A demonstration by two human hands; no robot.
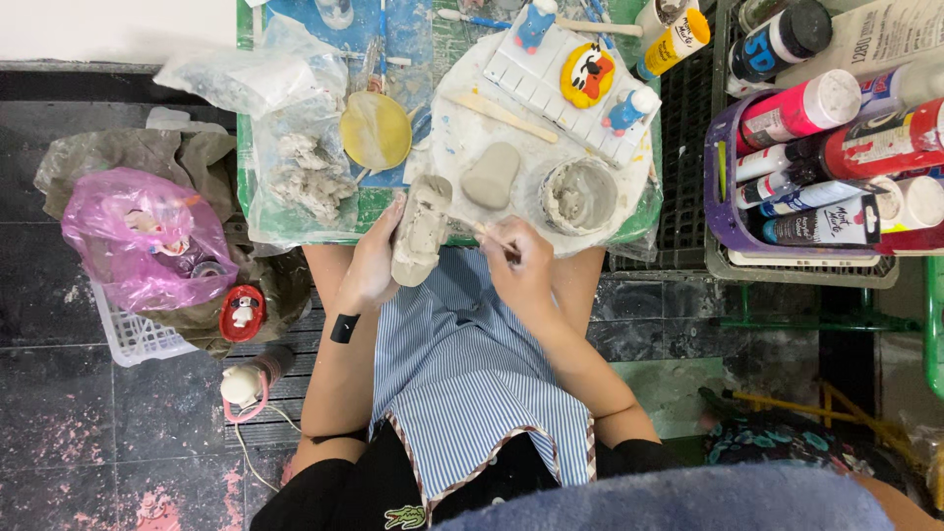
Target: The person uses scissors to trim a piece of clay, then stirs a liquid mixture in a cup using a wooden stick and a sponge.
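Spreading under everything, one green desk (295,231) carries one white board (462,138). One grey clay figure (421,231) sits at its near edge, wrapped in the left hand (372,264)'s grip; the right hand (518,258) pinches one thin wooden stick (489,234).

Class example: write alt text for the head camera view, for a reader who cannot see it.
Seen from above, a seated person's left hand holds a grey clay figure while the right hand works it with a thin wooden stick. Paint bottles fill a purple basket beside the table.
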